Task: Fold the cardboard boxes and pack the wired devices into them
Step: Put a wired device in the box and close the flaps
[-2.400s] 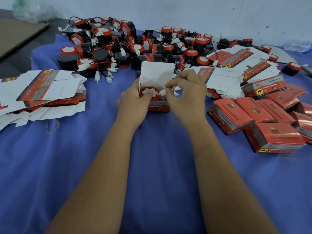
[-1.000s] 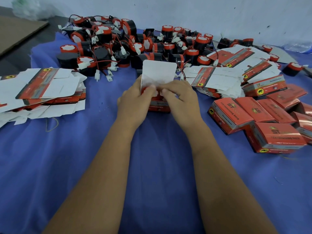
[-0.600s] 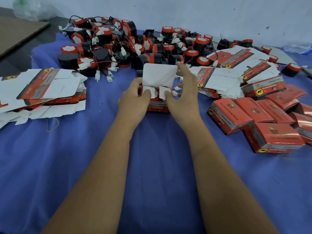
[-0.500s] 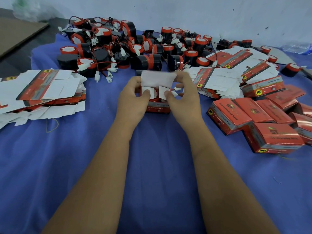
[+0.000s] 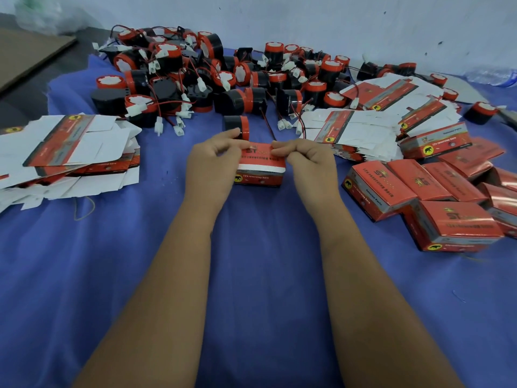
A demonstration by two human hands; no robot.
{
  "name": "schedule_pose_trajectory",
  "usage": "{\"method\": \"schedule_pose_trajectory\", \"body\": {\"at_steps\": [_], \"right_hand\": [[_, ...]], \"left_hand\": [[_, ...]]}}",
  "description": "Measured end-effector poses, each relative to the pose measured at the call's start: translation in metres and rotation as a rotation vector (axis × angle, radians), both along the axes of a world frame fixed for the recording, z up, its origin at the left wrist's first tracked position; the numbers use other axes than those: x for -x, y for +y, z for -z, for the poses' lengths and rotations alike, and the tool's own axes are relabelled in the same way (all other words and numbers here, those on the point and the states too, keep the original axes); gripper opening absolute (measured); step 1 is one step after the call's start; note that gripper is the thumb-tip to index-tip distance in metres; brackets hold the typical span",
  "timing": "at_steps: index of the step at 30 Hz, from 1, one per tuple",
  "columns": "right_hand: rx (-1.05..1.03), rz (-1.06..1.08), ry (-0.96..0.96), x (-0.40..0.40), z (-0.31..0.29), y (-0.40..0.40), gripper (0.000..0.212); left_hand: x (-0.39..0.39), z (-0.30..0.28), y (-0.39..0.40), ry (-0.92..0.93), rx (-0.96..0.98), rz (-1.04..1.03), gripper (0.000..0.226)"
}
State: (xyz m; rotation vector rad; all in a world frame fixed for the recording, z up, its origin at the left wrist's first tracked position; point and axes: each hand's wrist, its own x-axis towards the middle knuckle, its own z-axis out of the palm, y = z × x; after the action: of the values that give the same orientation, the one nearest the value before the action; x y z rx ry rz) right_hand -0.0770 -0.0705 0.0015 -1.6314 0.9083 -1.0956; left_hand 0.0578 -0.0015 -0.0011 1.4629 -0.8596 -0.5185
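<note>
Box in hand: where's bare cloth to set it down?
Bare blue cloth lies below the box, between the flat blanks on the left and the closed boxes on the right. Behind the box the devices crowd in.

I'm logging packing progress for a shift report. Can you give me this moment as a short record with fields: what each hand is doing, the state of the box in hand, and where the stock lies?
left hand: pinches the top flap of the box at its left end
right hand: pinches the same flap at its right end
box in hand: red, flap folded down, white strip showing along the seam
loose devices: black and red, wired, heaped beyond the box
flat cartons: stacked at left; another stack at right
packed boxes: piled at right
surface: blue cloth
</note>
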Motion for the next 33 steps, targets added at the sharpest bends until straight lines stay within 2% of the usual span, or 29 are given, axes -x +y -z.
{"method": "schedule_pose_trajectory", "body": {"at_steps": [2,3,7,12,17,26,33], "right_hand": [[0.051,-0.039,0.077,0.003,0.001,0.001,0.026],[0.1,-0.071,0.142,0.004,0.002,0.002,0.024],[0.216,-0.19,0.292,0.006,0.002,0.001,0.037],[0.278,-0.162,0.364,0.008,0.004,-0.002,0.05],[0.323,-0.066,0.374,0.002,0.008,-0.002,0.044],[0.218,-0.074,0.252,0.0,0.004,0.0,0.032],[0.184,-0.048,0.209,0.0,0.004,-0.001,0.028]], "left_hand": [[0.003,0.003,0.001,-0.184,-0.02,-0.004,0.032],[0.004,0.004,0.001,-0.216,-0.021,0.004,0.034],[-0.002,0.004,0.002,-0.118,-0.032,0.111,0.039],[-0.006,0.005,0.002,-0.231,-0.053,0.24,0.047],[-0.008,0.009,0.0,-0.335,-0.049,0.215,0.047],[-0.003,0.003,0.002,-0.117,0.052,0.199,0.034],[-0.006,0.004,0.002,-0.087,0.122,0.155,0.026]]}}
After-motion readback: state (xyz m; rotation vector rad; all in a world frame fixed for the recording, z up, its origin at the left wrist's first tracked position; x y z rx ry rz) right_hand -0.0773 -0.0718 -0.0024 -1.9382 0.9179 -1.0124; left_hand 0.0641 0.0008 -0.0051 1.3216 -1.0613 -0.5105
